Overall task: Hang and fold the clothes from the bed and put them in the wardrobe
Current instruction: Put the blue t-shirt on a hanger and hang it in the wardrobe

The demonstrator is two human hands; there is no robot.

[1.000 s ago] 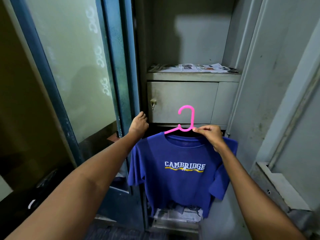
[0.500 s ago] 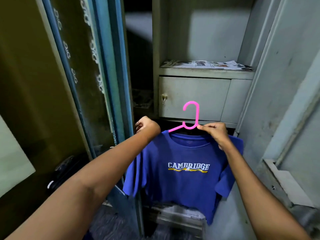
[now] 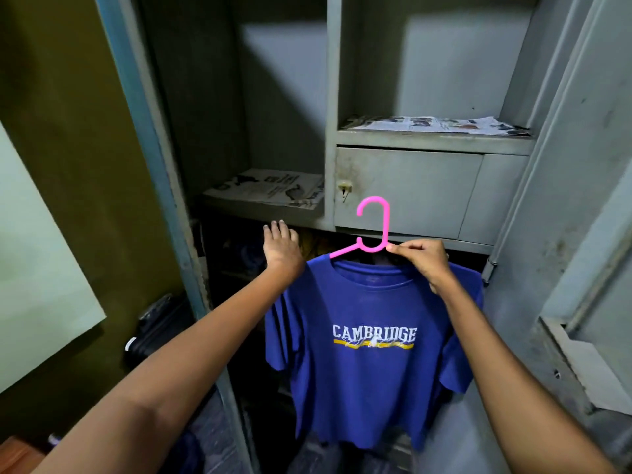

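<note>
**The shirt could slip off before it gets hung up**

The right hand (image 3: 422, 263) is pinching the pink hanger (image 3: 372, 230) just under its hook, with the thumb and fingers curled tight. The blue Cambridge T-shirt (image 3: 369, 336) is hanging on that hanger, in front of the open grey metal wardrobe (image 3: 427, 193), low down by the dark space under the shelves. The left hand (image 3: 280, 246) is reaching into that dark space with its fingers straight and holding nothing. Its fingertips are right by the edge of the left shelf (image 3: 260, 212), where a newspaper (image 3: 270, 188) is lying.

Here is what I think could go wrong. The hanger is tipping: its left arm is pointing down and sticking out past the collar. So the shirt could be sliding to one side and might drop to the floor. A small pinch near the hook may not be stopping the hanger from turning.

I cannot see a rail to hang it on. The space is too dark. The left hand may be feeling for one, or pushing things aside. If the hook misses the rail, the shirt falls.

The shirt is also wide, and the opening between the left door frame (image 3: 160, 186) and the right door (image 3: 561, 200) is narrow. A sleeve could be catching on a metal edge. The small locked drawer (image 3: 407, 189) is sitting just above the hook, so lifting too high could bump it.
</note>
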